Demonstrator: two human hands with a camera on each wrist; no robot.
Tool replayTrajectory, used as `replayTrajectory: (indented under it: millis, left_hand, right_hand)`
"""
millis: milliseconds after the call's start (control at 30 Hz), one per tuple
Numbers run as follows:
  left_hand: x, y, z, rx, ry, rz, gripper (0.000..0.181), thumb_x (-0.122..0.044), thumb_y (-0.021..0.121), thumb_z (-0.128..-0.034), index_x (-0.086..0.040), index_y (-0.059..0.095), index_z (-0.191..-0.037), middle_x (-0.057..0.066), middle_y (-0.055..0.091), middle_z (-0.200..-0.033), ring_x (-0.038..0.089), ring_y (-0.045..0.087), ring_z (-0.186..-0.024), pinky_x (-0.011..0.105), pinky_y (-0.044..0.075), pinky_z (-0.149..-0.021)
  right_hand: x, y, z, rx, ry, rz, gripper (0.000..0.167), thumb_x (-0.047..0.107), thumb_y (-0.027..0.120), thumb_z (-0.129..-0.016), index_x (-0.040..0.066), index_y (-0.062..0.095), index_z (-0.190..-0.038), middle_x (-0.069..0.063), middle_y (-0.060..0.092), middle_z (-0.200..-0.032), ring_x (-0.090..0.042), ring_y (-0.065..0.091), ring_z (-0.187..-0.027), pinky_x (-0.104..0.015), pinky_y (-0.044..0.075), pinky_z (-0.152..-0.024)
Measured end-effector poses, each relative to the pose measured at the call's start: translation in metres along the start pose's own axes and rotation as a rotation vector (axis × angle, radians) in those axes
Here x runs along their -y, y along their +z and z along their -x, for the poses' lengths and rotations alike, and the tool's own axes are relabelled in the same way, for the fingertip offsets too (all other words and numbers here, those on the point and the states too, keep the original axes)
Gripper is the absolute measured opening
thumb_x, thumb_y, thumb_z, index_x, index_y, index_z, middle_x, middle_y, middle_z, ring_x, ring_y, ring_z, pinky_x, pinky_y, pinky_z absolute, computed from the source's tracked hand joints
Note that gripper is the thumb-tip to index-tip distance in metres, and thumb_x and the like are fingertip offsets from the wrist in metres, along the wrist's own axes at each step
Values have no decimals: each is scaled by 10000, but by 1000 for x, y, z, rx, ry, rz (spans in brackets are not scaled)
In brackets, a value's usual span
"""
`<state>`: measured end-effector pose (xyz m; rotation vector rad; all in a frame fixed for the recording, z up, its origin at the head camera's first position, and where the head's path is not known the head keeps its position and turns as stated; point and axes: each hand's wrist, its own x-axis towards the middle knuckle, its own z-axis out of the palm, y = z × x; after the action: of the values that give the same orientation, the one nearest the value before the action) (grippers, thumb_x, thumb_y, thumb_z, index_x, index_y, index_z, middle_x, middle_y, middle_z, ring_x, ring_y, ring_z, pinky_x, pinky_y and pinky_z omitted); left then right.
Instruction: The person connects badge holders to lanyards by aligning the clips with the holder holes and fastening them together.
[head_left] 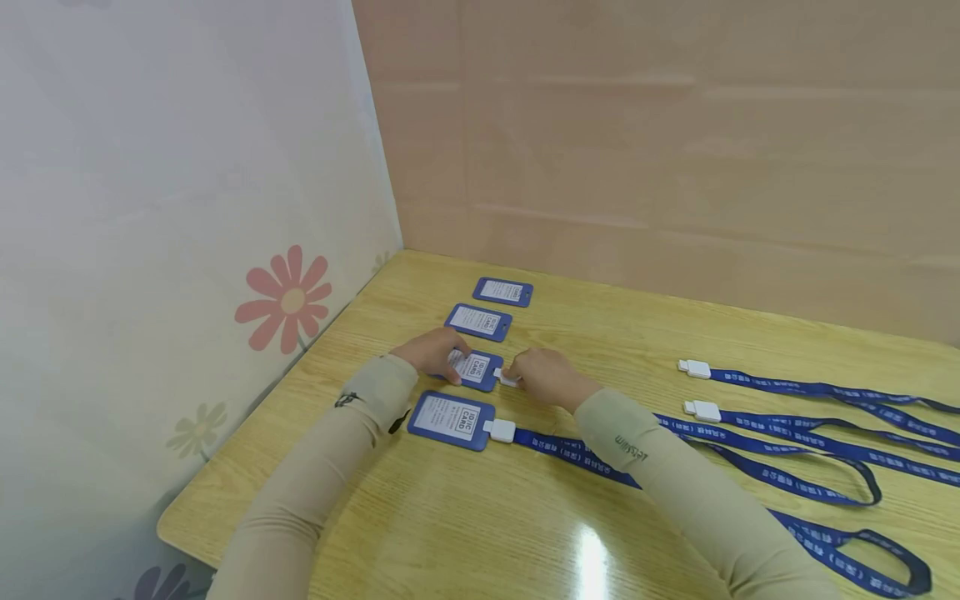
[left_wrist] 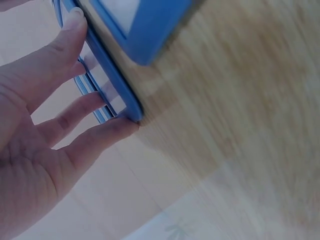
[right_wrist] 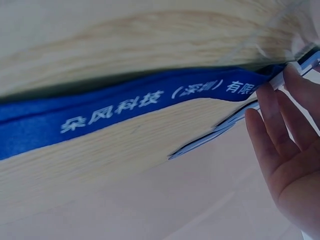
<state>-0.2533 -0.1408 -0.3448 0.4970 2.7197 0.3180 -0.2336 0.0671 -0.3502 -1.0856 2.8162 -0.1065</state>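
A blue card holder (head_left: 476, 369) lies on the table, and my left hand (head_left: 432, 353) grips its left part; in the left wrist view the left hand (left_wrist: 55, 120) has thumb and fingers on the holder's edges (left_wrist: 112, 80). At the holder's slotted right end, my right hand (head_left: 551, 377) pinches a white clip (head_left: 507, 379), largely hidden by the fingers in the head view. From the right hand (right_wrist: 290, 135), a blue lanyard strap (right_wrist: 150, 100) with white lettering runs away in the right wrist view.
Nearer the front lies a holder (head_left: 451, 420) with a white clip (head_left: 502, 431) at its right end. Two more holders (head_left: 478, 322) (head_left: 503, 291) lie behind. Lanyards with white clips (head_left: 697, 368) (head_left: 705, 410) stretch along the right side. A wall (head_left: 652, 167) stands behind the table (head_left: 420, 517).
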Motion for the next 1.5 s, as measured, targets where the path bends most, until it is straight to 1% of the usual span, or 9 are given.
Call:
replayTrajectory:
  millis: [233, 533, 733, 867, 1067, 1200, 1333, 1433, 1500]
  left_hand:
    - [-3, 1, -5, 8, 12, 10, 516, -168, 761, -766, -68, 592, -1244, 81, 563, -1332, 262, 450, -1310, 384, 350, -1121]
    - [-8, 0, -5, 15, -9, 17, 509, -148, 760, -765, -75, 597, -1241, 76, 551, -1348, 258, 449, -1313, 383, 357, -1117]
    - [-11, 2, -6, 25, -27, 21, 506, -148, 756, -769, -82, 595, -1244, 74, 545, -1354, 259, 443, -1316, 389, 350, -1121]
    - [-16, 0, -7, 26, -18, 8, 502, -139, 754, -768, -78, 595, -1240, 74, 552, -1345, 264, 447, -1311, 391, 349, -1121]
    - [-24, -4, -11, 44, -30, -4, 502, -133, 758, -762, -84, 601, -1236, 70, 556, -1343, 261, 469, -1293, 390, 368, -1106]
    - [-27, -4, -16, 42, -25, -57, 505, -138, 776, -741, -83, 617, -1216, 69, 575, -1321, 262, 500, -1263, 384, 388, -1090]
    - [-28, -2, -18, 38, -42, -100, 500, -135, 789, -721, -88, 634, -1194, 69, 594, -1296, 271, 525, -1236, 391, 404, -1074]
    - [-28, 3, -17, 39, -68, -76, 494, -124, 793, -712, -94, 641, -1181, 70, 602, -1285, 277, 535, -1224, 403, 415, -1062]
    - [-23, 7, -14, 33, -81, -51, 486, -117, 796, -706, -90, 648, -1167, 75, 610, -1271, 282, 543, -1213, 409, 425, -1051]
  right_hand:
    - [-1, -1, 1, 6, -1, -6, 291, 68, 643, -854, 148, 674, -1131, -63, 692, -1114, -240, 653, -1033, -347, 545, -879]
    - [0, -2, 2, 4, -4, -1, 283, 66, 636, -858, 146, 677, -1126, -71, 691, -1115, -244, 653, -1034, -348, 544, -882]
    - [0, -1, 3, 15, 10, -20, 282, 57, 628, -863, 152, 679, -1123, -69, 688, -1126, -245, 651, -1045, -351, 544, -887]
    - [-1, -2, 6, 23, 38, -31, 278, 58, 612, -873, 148, 675, -1129, -75, 684, -1134, -247, 648, -1047, -352, 536, -902]
    - [-1, -3, 10, 34, 66, -23, 283, 60, 609, -876, 148, 671, -1138, -70, 683, -1138, -242, 641, -1060, -358, 522, -930]
    - [-2, -2, 9, 38, 68, -19, 285, 59, 610, -875, 145, 669, -1140, -74, 682, -1135, -243, 642, -1053, -350, 523, -927]
    - [-7, 0, 11, 64, 62, -61, 331, 91, 616, -882, 138, 625, -1209, -72, 645, -1215, -253, 603, -1135, -374, 488, -986]
    - [-16, 2, 20, 85, 61, -71, 418, 145, 619, -890, 143, 550, -1302, -74, 587, -1305, -260, 545, -1221, -402, 449, -1033]
    - [-24, -1, 31, 94, 57, -70, 460, 171, 609, -899, 136, 502, -1345, -99, 560, -1332, -279, 528, -1235, -423, 444, -1036]
